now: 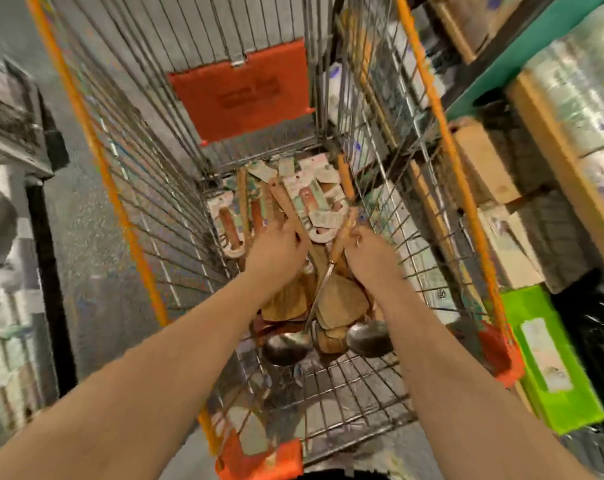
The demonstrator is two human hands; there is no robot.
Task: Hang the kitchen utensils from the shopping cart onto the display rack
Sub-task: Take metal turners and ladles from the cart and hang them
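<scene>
Both hands in cart | left hand, right hand on utensils

Grey speckled floor on the left of the aisle. Metal shelving at the far left edge, blurred. On the right, a teal shelf edge over stacked brown cardboard boxes and shiny wrapped rolls. Lower right, a bright green box with a pale label, just beside dark plastic.
</scene>
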